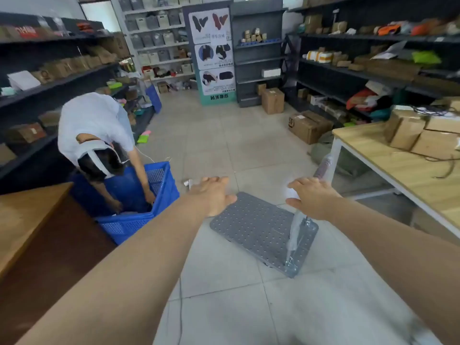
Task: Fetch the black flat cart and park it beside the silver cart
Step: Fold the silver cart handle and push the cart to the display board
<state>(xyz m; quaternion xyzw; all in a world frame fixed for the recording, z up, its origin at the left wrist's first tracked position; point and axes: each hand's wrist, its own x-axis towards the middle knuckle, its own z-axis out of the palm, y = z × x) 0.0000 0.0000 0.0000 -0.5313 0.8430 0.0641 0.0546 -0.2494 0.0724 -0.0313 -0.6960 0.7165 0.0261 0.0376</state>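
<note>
Setting: a stockroom with grey tiled floor (224,145), dark shelving on both sides stacked with boxes and packets, and a tall printed banner (215,54) standing at the far end.

Flat cart: a grey perforated flat cart (258,227) sits low on the tiles in the middle foreground, angled across the aisle; its handle frame (297,232), wrapped in clear plastic film, rises from the near right corner. In this light the deck reads grey rather than black.

Left hand: the left hand (214,195) is stretched forward, palm down, fingers spread and holding nothing, above the cart's far left edge.

Right hand: the right hand (312,197) is likewise extended with fingers apart and empty, over the upper part of the wrapped handle; whether it touches the handle cannot be told.

Second person: at left, a person in a white shirt (92,125) bends deep over a blue plastic crate (139,207), both hands down inside it. The crate stands just beside the cart's left side.

Tables: a wooden table (398,168) with white legs carries cardboard boxes (423,133) at right; another wooden tabletop (27,215) shows at the left edge.

Floor stock: brown cartons (308,125) rest on the tiles near the right-hand shelves.
</note>
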